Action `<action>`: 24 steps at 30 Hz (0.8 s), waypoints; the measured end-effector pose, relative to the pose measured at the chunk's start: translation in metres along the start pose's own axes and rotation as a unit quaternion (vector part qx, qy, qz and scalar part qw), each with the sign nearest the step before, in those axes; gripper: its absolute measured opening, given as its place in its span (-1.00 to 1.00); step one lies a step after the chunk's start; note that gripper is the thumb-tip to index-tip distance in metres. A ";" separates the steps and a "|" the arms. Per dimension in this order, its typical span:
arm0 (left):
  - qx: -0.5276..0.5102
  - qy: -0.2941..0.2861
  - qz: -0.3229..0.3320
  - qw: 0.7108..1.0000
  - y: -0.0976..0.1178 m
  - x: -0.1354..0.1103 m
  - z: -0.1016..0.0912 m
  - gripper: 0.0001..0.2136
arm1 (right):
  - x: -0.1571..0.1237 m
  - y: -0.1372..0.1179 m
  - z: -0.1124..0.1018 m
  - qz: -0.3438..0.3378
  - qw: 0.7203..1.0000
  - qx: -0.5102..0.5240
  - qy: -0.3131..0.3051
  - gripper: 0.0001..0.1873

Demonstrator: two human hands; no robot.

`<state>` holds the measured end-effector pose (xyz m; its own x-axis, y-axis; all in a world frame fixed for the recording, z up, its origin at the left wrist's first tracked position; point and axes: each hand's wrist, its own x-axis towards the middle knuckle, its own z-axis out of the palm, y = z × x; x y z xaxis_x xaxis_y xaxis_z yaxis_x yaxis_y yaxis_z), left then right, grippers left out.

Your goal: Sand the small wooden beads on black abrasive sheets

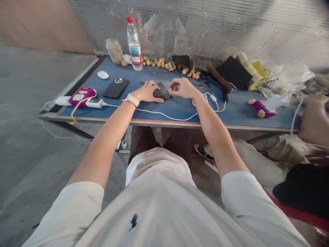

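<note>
My left hand point(148, 92), with a white band at the wrist, lies with fingers and thumb spread over the left end of a dark grey sandpaper-like sheet point(163, 92) on the blue tabletop. My right hand point(182, 88) is closed in a pinch at the sheet's right edge. Between its fingertips shows a small tan wooden-looking piece point(170, 90); its exact kind I cannot make out. A loop of white cable point(177, 119) runs along the table in front of both hands. Left of my left hand lies a black phone point(116, 88).
Several tan rounded pieces point(159, 63) lie along the back, near a red-capped bottle point(134, 51). A purple-and-white power strip point(82, 96) sits at the left. Dark sheets point(233, 72), a brown-handled tool point(218, 76) and a plastic bag point(288, 79) fill the right. Another person's hand point(315, 118) is at far right.
</note>
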<state>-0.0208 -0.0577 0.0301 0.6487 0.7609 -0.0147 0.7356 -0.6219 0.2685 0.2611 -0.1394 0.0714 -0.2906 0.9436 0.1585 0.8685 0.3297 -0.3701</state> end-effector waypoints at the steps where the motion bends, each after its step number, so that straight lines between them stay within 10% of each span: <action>1: 0.001 0.000 0.000 1.000 0.000 0.000 0.000 0.23 | -0.001 -0.001 -0.001 -0.007 1.000 0.025 0.016 -0.39; 11: -0.014 0.009 0.009 1.000 -0.007 0.004 0.006 0.28 | 0.042 0.050 0.038 -0.202 0.892 0.397 0.077 -0.32; 24: -0.034 0.022 0.016 0.999 -0.011 0.006 0.008 0.22 | 0.031 0.035 0.029 -0.166 0.805 0.568 0.050 -0.33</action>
<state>-0.0233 -0.0479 0.0192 0.6607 0.7497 0.0372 0.6994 -0.6328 0.3321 0.2710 -0.0973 0.0363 -0.3472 0.8098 0.4730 -0.1932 0.4318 -0.8810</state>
